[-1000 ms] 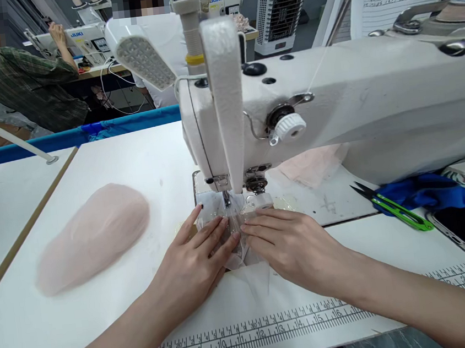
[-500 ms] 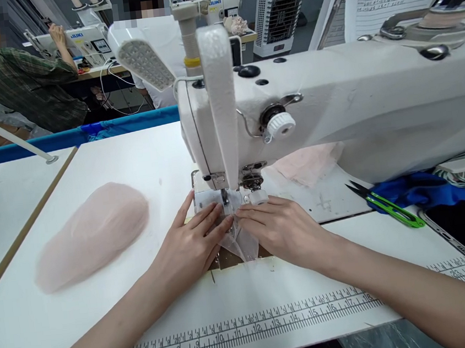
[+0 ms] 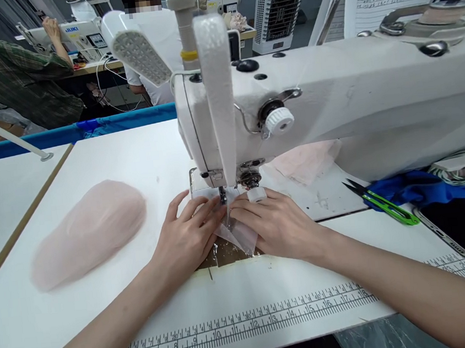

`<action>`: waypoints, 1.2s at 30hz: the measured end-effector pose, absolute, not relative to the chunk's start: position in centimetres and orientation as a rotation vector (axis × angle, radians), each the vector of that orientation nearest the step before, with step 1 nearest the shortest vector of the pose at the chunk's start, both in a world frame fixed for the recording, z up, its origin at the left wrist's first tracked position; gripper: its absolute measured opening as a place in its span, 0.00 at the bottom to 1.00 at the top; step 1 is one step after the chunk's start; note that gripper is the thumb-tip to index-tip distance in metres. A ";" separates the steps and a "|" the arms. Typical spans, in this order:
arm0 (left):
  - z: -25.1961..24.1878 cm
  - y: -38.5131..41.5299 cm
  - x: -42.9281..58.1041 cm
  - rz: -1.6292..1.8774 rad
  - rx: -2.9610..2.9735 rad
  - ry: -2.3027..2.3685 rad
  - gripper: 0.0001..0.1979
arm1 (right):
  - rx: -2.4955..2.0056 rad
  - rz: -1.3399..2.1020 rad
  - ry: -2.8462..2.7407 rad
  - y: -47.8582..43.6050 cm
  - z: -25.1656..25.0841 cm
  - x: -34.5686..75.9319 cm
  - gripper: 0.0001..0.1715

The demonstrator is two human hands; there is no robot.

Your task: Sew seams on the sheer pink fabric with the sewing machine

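A small sheer white fabric piece [image 3: 239, 234] lies under the presser foot [image 3: 223, 196] of a white sewing machine [image 3: 333, 108]. My left hand [image 3: 187, 235] lies flat on the fabric's left side, fingers stretched toward the needle. My right hand [image 3: 277, 222] presses flat on its right side, fingertips beside the foot. Both hands hold the fabric down on the machine bed; neither grips anything.
A pile of pale pink sheer pieces [image 3: 89, 230] lies on the white table [image 3: 131, 157] to the left. More pink fabric [image 3: 304, 162] sits behind the needle. Green thread snips [image 3: 380, 202] and blue cloth [image 3: 425, 187] lie right. A printed ruler [image 3: 248, 324] runs along the front edge. Other people work behind.
The fabric piece has fed away from me under the presser foot, and both hands have slid forward with it toward the needle.
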State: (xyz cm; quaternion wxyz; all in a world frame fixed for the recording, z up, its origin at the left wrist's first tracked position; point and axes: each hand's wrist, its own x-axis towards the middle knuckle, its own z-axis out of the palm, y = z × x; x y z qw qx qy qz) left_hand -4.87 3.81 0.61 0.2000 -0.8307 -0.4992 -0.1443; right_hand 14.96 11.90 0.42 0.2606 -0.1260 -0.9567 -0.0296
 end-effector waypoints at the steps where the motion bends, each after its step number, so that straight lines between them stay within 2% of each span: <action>1: 0.7 3.6 -4.7 -0.424 -2.285 -1.388 0.13 | -0.335 -0.074 -2.576 11.8 0.4 14.9 0.09; 4: 0.9 3.0 -4.3 -0.508 -2.258 -1.380 0.09 | -0.299 -0.094 -2.539 11.4 0.1 14.9 0.09; 8: 1.0 2.6 -4.2 -0.644 -2.426 -1.557 0.11 | -0.323 0.008 -2.514 11.3 -0.1 15.1 0.13; 12: 2.0 3.6 -4.4 -0.605 -2.531 -1.891 0.12 | -0.467 0.136 -2.395 11.7 0.3 15.1 0.11; 21: 3.3 6.4 -4.9 -0.623 -2.693 -2.159 0.11 | -0.568 0.076 -2.281 12.7 0.2 14.8 0.19; 27: 3.7 6.1 -4.8 -0.821 -2.733 -2.254 0.20 | -0.628 0.062 -2.348 12.4 0.5 14.8 0.23; 31: 2.9 5.6 -4.9 -0.870 -2.780 -2.083 0.21 | -0.607 0.084 -2.395 12.1 0.5 14.9 0.21; 36: 0.9 4.2 -5.1 -0.688 -2.701 -1.574 0.11 | -0.389 0.089 -2.529 11.7 0.6 15.5 0.16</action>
